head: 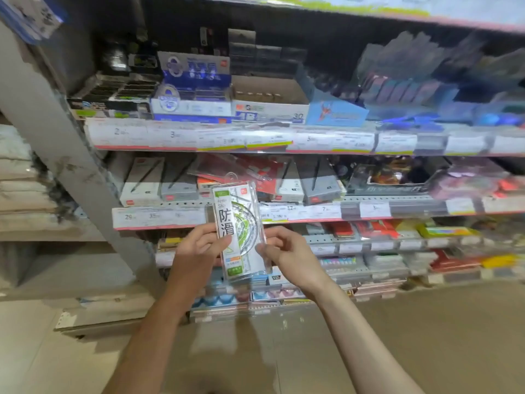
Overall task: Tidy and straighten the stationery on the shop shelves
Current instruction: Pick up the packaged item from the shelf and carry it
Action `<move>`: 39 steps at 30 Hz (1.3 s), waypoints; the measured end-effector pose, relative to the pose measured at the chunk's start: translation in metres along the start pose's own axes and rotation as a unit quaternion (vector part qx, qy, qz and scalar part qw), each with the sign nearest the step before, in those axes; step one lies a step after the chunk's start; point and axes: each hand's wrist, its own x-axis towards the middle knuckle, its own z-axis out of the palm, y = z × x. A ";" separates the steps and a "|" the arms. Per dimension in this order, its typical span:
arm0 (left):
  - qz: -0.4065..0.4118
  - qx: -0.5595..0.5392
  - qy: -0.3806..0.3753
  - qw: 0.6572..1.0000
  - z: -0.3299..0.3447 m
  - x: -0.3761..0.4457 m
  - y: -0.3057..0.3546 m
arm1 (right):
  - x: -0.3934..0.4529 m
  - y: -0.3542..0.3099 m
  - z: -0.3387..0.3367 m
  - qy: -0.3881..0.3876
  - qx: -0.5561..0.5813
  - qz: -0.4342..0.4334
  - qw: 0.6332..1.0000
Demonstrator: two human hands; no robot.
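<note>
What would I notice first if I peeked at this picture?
Right in the middle, two hands hold up a clear ruler set pack with big black characters: the left hand pinches one edge, the right hand the other. Behind it, a shelf holds grey pen boxes and a red pack lying askew.

Definitely a stationery shop: tiered retail shelves [284, 143] fill the frame, price tags [176, 135] run along every front edge, and boxed pens [142, 180] and packaged supplies sit stacked in rows mid-frame.
</note>
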 end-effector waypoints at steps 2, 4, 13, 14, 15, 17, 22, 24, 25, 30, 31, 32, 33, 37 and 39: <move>0.009 0.001 -0.001 1.000 0.036 -0.010 0.000 | -0.010 0.006 -0.033 0.002 0.004 -0.003 1.000; 0.014 0.001 0.006 1.000 0.076 -0.020 -0.001 | -0.021 0.013 -0.070 0.006 0.005 -0.002 1.000; 0.040 0.159 -0.028 0.986 0.217 -0.036 -0.004 | -0.058 0.048 -0.207 0.038 0.058 0.030 0.997; 0.045 0.174 -0.041 0.983 0.226 -0.037 -0.003 | -0.060 0.050 -0.216 0.041 0.055 0.028 0.997; 0.049 0.183 -0.045 0.981 0.234 -0.035 -0.004 | -0.061 0.051 -0.225 0.044 0.046 0.025 0.998; 0.053 0.188 -0.044 0.980 0.247 -0.030 -0.004 | -0.062 0.052 -0.238 0.050 0.041 0.022 0.998; 0.046 0.137 -0.083 0.986 0.278 -0.017 0.005 | -0.060 0.047 -0.264 0.101 0.044 0.038 0.993; 0.023 0.068 -0.093 0.993 0.287 -0.012 0.004 | -0.057 0.045 -0.275 0.106 0.032 0.036 0.993; 0.016 0.048 -0.100 0.994 0.290 -0.009 0.002 | -0.055 0.045 -0.280 0.107 0.022 0.032 0.993; -0.021 0.020 -0.099 0.995 0.309 0.006 -0.005 | -0.050 0.051 -0.296 0.120 0.015 0.030 0.992; -0.012 0.033 -0.104 0.994 0.314 0.008 -0.007 | -0.050 0.052 -0.299 0.123 0.015 0.031 0.992; -0.002 0.045 -0.106 0.993 0.318 0.010 -0.008 | -0.050 0.054 -0.302 0.122 0.016 0.032 0.992; 0.009 0.064 -0.109 0.992 0.322 0.011 -0.010 | -0.050 0.056 -0.306 0.121 0.019 0.034 0.992; 0.033 0.127 -0.122 0.984 0.341 0.014 -0.019 | -0.046 0.066 -0.328 0.110 0.030 0.047 0.992; 0.012 0.103 -0.103 0.989 0.354 0.016 -0.023 | -0.040 0.071 -0.343 0.092 0.039 0.035 0.994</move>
